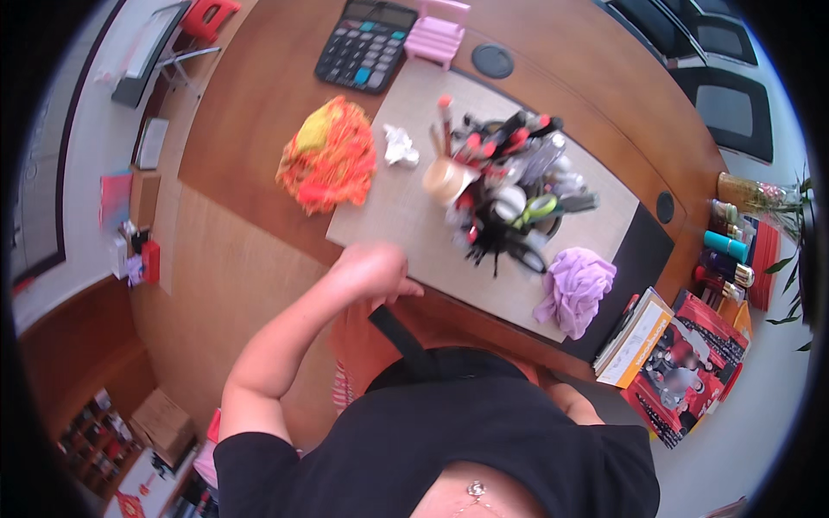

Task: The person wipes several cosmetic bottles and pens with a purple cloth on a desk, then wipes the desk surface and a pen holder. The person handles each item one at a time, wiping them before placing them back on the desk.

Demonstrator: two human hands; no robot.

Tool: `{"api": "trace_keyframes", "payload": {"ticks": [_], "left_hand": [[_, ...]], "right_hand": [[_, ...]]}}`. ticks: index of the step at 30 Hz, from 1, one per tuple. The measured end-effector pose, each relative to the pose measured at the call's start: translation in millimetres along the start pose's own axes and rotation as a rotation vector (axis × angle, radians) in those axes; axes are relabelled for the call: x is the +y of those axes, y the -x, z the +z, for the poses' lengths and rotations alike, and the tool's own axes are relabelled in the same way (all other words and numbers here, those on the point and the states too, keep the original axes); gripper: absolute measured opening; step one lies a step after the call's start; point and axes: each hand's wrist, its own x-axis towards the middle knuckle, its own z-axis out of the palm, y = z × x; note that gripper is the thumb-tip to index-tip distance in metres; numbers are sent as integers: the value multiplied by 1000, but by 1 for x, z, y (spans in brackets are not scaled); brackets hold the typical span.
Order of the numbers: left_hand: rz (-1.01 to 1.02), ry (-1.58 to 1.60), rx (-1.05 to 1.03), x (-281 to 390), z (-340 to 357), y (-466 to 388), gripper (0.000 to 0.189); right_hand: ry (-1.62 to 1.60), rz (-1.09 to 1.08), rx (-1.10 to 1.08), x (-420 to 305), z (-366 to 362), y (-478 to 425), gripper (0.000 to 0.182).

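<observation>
My left hand (pixel 379 269), blurred and with its fingers curled, is at the near edge of a pale board (pixel 414 233); whether it grips anything is unclear. A black strap (pixel 398 333) lies just below it. My right hand is out of view; only part of that arm shows beside my black shirt. On the board stands a cluster of pens, brushes and scissors with green handles (pixel 541 208). A crumpled white tissue (pixel 400 146) lies left of it, a bunched lilac cloth (pixel 579 291) at the near right corner. An orange and yellow textured bundle (pixel 330 155) overlaps the board's left edge.
At the far side are a black calculator (pixel 367 45) and a small pink chair-shaped stand (pixel 437 32). A notebook (pixel 638 343), a red printed magazine (pixel 686 369), bottles including a teal tube (pixel 725 245) and a plant (pixel 793 259) are at right. Cardboard boxes (pixel 162 424) lie lower left.
</observation>
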Motion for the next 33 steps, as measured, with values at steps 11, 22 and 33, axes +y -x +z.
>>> {"api": "trace_keyframes", "payload": {"ticks": [11, 22, 33], "left_hand": [[27, 47, 316, 1, 26, 15, 48], [122, 95, 477, -8, 46, 20, 49], [152, 146, 468, -4, 44, 22, 47]], "right_hand": [[257, -40, 107, -20, 25, 46, 26], [374, 41, 165, -51, 20, 69, 22], [-294, -618, 1233, -67, -39, 52, 9]]}}
